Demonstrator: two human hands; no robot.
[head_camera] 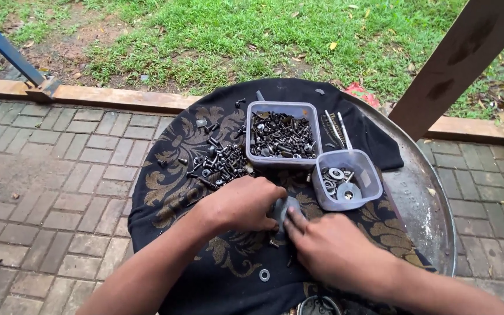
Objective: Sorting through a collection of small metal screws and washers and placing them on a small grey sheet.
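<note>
Left hand, right hand pinch grey disc together.

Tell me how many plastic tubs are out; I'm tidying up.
2. A larger tub of dark screws sits at the back; a smaller tub of washers is beside it, nearer the right hand.

Grey brick paving borders grass beside a wooden post.

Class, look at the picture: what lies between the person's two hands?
In the head view, a round grey metal disc lies between the left hand and the right hand, both touching it.
</note>
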